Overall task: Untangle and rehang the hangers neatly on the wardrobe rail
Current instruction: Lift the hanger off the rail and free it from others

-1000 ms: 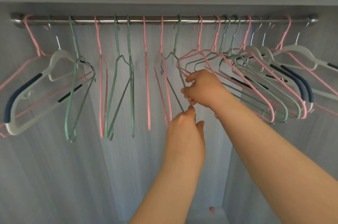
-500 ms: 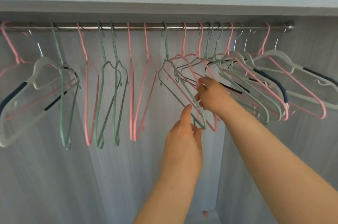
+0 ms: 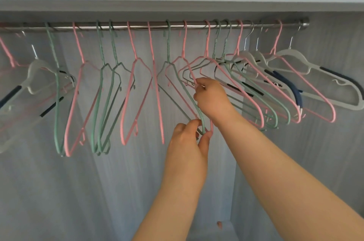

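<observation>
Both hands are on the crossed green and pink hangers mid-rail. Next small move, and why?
Probably ease the green hanger leftward with the left hand, which pinches its lower corner, while the right hand holds the pink hanger by its shoulder: the two frames overlap there.

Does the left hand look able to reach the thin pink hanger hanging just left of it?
Probably yes: the thin pink hanger hangs free beside the left hand, nothing between them. That hand first must release the green hanger it pinches.
</observation>
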